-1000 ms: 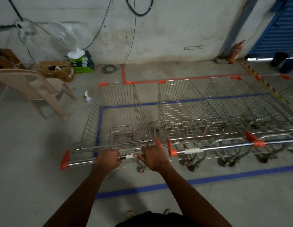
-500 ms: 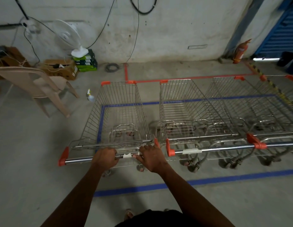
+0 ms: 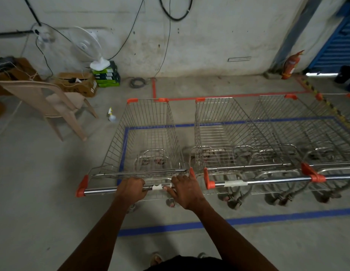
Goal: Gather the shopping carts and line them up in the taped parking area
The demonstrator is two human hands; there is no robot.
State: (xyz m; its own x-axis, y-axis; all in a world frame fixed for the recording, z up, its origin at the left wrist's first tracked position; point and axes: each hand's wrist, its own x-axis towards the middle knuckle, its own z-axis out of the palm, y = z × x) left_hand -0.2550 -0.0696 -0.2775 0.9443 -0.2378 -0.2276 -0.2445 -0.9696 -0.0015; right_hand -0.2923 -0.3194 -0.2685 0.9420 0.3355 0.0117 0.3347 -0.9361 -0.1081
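A wire shopping cart (image 3: pixel 146 137) with orange corner caps stands right in front of me, at the left end of a row. My left hand (image 3: pixel 131 189) and my right hand (image 3: pixel 184 189) both grip its chrome handle bar (image 3: pixel 100 191). To its right a second cart (image 3: pixel 219 133) stands close alongside, then more carts (image 3: pixel 299 133) side by side. Blue tape (image 3: pixel 268 219) on the concrete floor frames the row. My cart's left side overlaps the tape's left edge (image 3: pixel 124 141).
A beige plastic chair (image 3: pixel 51 102) stands to the left. Near the wall are cardboard boxes (image 3: pixel 76 83), a white fan (image 3: pixel 92 47) and a spray bottle (image 3: pixel 111 115). Red tape (image 3: pixel 228 95) runs behind the carts. A red fire extinguisher (image 3: pixel 290 65) leans at the right.
The cart has edged slightly forward and the view has drifted a little; both hands keep their grip on the handle.
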